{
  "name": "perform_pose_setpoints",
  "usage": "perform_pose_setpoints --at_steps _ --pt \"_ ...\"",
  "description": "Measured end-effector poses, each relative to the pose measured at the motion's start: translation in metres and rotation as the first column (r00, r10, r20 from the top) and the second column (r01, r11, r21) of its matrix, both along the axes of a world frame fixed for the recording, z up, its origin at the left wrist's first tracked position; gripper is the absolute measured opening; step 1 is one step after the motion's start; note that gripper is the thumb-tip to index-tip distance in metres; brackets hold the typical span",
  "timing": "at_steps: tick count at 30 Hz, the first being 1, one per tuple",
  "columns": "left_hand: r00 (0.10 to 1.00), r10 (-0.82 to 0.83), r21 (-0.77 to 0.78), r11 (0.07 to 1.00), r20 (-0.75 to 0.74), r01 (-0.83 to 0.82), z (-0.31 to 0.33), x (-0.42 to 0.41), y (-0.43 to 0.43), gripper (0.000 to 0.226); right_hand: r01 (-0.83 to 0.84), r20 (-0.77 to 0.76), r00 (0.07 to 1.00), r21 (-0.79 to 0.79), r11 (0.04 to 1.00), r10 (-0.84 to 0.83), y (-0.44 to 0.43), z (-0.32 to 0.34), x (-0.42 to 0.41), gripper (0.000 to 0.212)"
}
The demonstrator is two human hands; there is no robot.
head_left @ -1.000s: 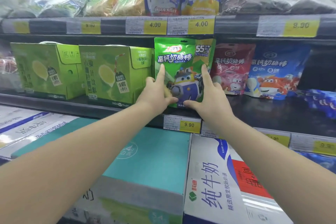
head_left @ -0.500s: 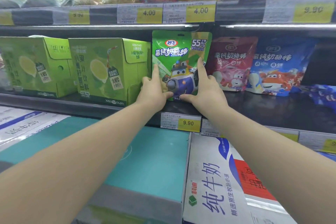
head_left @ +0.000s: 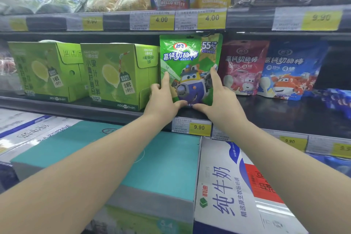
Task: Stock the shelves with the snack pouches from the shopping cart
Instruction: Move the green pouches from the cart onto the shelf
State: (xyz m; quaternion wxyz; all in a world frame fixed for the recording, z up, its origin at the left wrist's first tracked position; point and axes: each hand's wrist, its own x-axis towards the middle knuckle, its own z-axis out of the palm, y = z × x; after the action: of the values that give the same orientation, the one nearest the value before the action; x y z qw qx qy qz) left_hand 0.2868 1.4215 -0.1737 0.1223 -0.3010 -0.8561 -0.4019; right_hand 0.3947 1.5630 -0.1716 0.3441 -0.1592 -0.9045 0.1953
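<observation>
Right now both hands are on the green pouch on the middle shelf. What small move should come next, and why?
Probably ease the green pouch back a little, then let go. It stands upright between the green box and the red pouch, but seems nearer the shelf edge than the red one. The left hand and right hand hold its lower corners.

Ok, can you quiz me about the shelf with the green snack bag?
1. True or false: the green pouch stands between a green box and a red pouch.
2. Which price is on the yellow tag just below the green pouch? A) 4.00 B) 9.90 C) 2.50
3. Fill in: the left hand and right hand both hold the ____ pouch.
Key: 1 true; 2 B; 3 green.
</observation>
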Motion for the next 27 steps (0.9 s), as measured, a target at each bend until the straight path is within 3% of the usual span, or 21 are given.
perform_pose_setpoints --at_steps 5,12,15,19,22,27 --pt "1.0 0.011 -0.012 1.0 -0.026 -0.011 -0.002 0.009 -0.005 0.102 0.03 -0.081 0.996 -0.01 1.0 -0.031 0.0 -0.006 0.003 0.109" --pt "0.989 -0.022 -0.156 0.988 -0.148 -0.002 0.004 0.032 -0.029 0.089 -0.014 -0.161 0.987 -0.061 0.998 0.004 -0.002 -0.012 0.021 0.088" --pt "0.978 -0.032 -0.234 0.972 -0.208 -0.018 0.015 0.044 -0.043 0.085 -0.032 -0.162 0.986 0.013 0.999 0.034 -0.003 -0.013 0.036 0.076" --pt "0.944 -0.069 -0.437 0.896 -0.321 -0.083 0.039 0.059 -0.059 0.075 -0.021 -0.066 0.997 0.277 0.961 0.041 -0.005 0.002 0.054 0.066" --pt "0.944 -0.078 -0.567 0.814 -0.321 -0.125 0.063 0.068 -0.072 0.07 -0.067 0.059 0.997 0.421 0.905 0.047 -0.019 0.027 0.061 0.063" --pt "0.968 -0.075 -0.697 0.707 -0.239 -0.118 0.102 0.084 -0.101 0.07 -0.145 0.353 0.935 0.314 0.938 0.027 -0.057 0.074 0.078 0.072"
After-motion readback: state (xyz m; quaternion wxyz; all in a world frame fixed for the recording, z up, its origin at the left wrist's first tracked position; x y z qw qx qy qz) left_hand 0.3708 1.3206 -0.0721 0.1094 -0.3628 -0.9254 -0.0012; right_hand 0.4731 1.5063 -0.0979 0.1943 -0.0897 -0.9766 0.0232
